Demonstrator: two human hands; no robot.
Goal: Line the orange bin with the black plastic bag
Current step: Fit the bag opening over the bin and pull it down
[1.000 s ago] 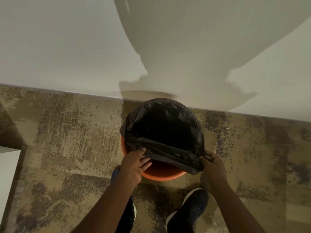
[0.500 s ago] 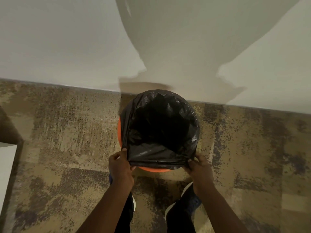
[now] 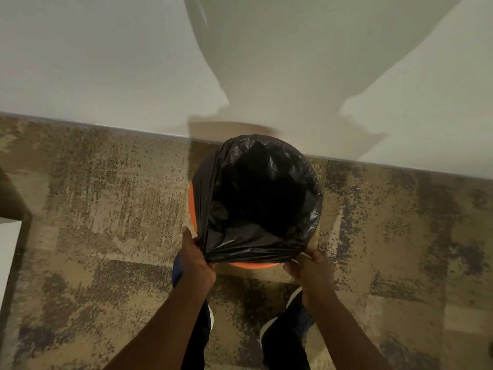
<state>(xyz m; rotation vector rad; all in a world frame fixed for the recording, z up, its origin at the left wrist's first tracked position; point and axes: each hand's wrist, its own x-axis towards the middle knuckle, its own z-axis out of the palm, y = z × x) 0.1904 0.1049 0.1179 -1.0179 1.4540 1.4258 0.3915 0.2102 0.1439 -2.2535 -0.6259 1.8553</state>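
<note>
The orange bin (image 3: pixel 253 265) stands on the carpet close to the wall, seen from above. The black plastic bag (image 3: pixel 256 198) sits inside it with its mouth spread wide over the rim. Only thin strips of orange show, at the near edge and the left side. My left hand (image 3: pixel 194 259) pinches the bag's edge at the near left of the rim. My right hand (image 3: pixel 309 268) grips the bag's edge at the near right. Between the two hands the plastic is stretched tight over the near rim.
A white wall (image 3: pixel 106 62) runs just behind the bin. Patterned brown carpet (image 3: pixel 106 209) spreads to both sides. My dark shoes (image 3: pixel 288 332) stand right below the bin. A white object's corner (image 3: pixel 8 249) shows at the left edge.
Both hands pulled the bag's near edge down and toward me over the rim. The wide orange strip seen at the front has shrunk to a thin sliver.
</note>
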